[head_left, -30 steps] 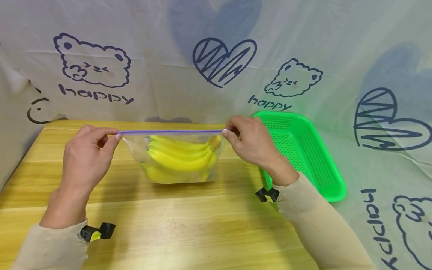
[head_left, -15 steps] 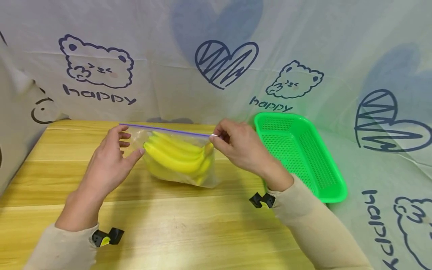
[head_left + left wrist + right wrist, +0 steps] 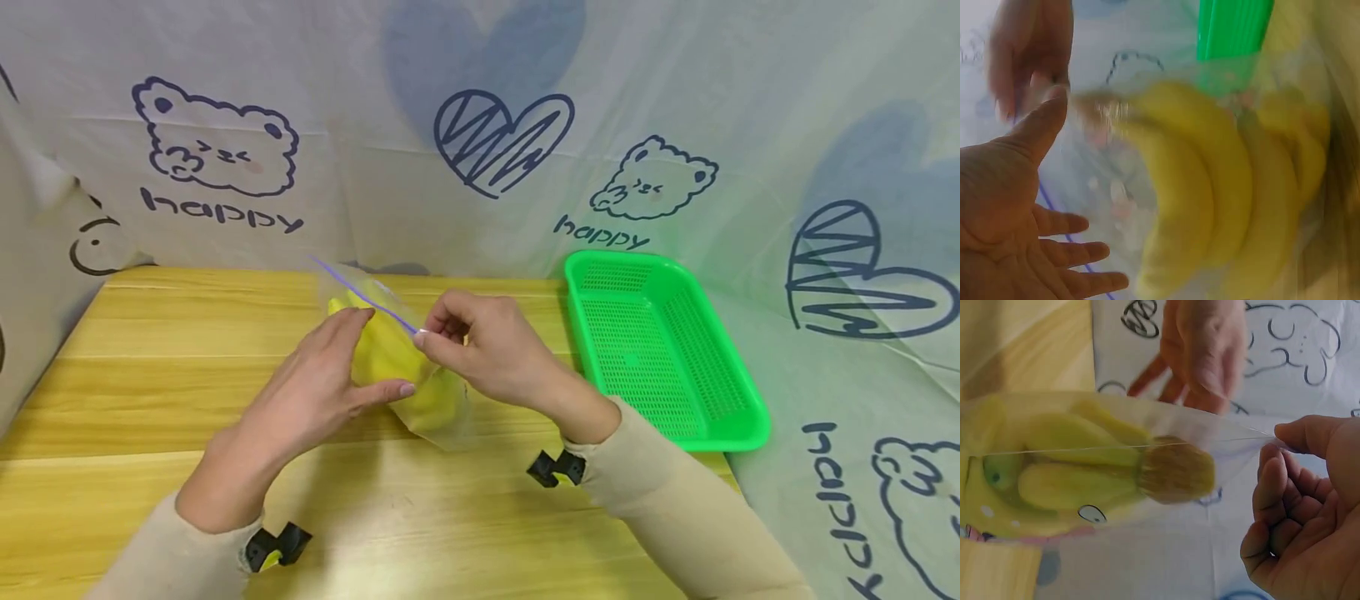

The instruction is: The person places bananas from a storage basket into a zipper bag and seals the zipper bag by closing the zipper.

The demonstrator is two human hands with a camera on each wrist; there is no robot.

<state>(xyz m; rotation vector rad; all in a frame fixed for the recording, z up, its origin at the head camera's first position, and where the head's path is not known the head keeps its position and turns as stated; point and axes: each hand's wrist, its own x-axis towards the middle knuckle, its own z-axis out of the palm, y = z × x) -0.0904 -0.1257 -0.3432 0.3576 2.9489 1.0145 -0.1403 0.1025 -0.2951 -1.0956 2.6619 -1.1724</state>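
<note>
A clear zip bag (image 3: 446,429) with a blue-purple zip strip (image 3: 371,302) hangs tilted in front of me, holding a bunch of yellow bananas (image 3: 1229,169). Thumb and forefinger of my right hand (image 3: 498,354) pinch the bag's top corner at the end of the strip. In the right wrist view the bunch's brown stem end (image 3: 1177,470) points toward that corner. My left hand (image 3: 303,387) is beside the bag, thumb held apart from the fingers, partly covering it in the head view. Its fingers appear straight and spread in the left wrist view, alongside the strip.
A green perforated plastic basket (image 3: 738,400) stands to the right at the table's edge. The wooden table (image 3: 420,533) lies beneath the bag. Behind and at the right hangs a pale cloth (image 3: 360,100) printed with bears and hearts.
My left hand has let go of the zip strip's left end and moved right, beside the bag. The right hand, still pinching its corner, has shifted left and down; the bag has turned and tilted.
</note>
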